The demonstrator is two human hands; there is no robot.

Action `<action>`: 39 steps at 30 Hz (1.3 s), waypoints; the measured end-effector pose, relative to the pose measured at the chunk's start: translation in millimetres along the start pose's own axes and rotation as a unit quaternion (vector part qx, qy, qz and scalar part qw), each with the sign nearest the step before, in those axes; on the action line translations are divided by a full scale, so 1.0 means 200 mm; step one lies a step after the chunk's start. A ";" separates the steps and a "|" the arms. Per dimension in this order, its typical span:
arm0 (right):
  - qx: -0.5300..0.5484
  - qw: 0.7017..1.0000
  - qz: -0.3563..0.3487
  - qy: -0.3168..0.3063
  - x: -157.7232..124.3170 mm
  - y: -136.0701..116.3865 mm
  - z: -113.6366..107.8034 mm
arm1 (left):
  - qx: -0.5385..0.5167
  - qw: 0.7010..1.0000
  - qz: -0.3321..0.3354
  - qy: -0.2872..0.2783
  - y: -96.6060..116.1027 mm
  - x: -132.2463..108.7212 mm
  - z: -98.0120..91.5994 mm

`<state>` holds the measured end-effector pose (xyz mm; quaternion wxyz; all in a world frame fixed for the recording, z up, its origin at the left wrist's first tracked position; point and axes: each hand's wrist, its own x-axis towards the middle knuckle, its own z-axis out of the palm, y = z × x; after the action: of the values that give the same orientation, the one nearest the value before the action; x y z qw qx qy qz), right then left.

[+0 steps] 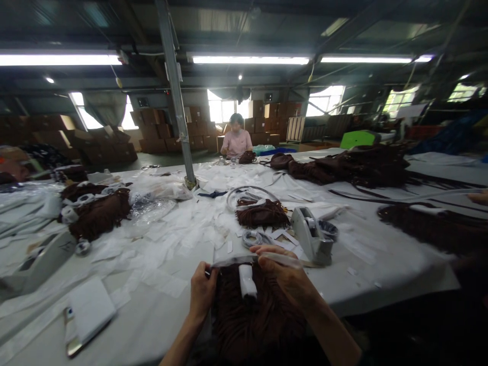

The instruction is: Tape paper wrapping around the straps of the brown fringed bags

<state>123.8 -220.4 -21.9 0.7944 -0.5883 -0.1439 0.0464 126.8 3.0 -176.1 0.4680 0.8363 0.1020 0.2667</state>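
Note:
A dark brown fringed bag [232,310] lies at the table's front edge before me, with a white wrapped piece [247,281] on its front. Along its top runs a whitish translucent strip [232,260]. My left hand [203,288] is closed at the bag's top left corner, where the strip's left end lies; its fingertips are partly hidden. My right hand [284,277] is closed around the strip near the bag's top right, the strip passing between thumb and fingers. Just beyond my right hand stands a grey tape dispenser [312,239].
Another fringed bag [263,213] lies farther back, beside a coil of clear tubing [256,237]. White paper sheets [171,244] cover the table. A white pad [91,309] and a second dispenser [41,259] are at left. A metal post [177,96] rises behind; a person [237,142] sits opposite.

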 end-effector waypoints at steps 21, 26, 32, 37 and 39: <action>0.035 0.981 0.012 0.191 0.01 0.31 -0.15 | -0.043 0.998 0.004 -0.055 -0.07 -0.01 -0.01; -0.038 0.987 -0.004 0.158 0.00 0.28 -0.11 | -0.050 0.996 0.013 -0.078 -0.09 0.00 -0.02; 0.032 0.993 0.039 0.105 0.00 0.21 -0.06 | -0.046 0.995 0.022 -0.080 -0.11 0.00 -0.02; -0.010 0.999 0.005 0.053 -0.02 0.11 -0.03 | -0.042 0.995 0.037 -0.078 -0.11 0.01 -0.03; -0.044 0.998 -0.009 0.032 -0.02 0.06 -0.01 | -0.043 0.995 0.044 -0.081 -0.10 0.01 -0.04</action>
<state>121.5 -218.7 -34.9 0.7721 -0.6228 -0.1256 0.0145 126.8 20.3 -189.4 0.4983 0.8378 0.0148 0.2226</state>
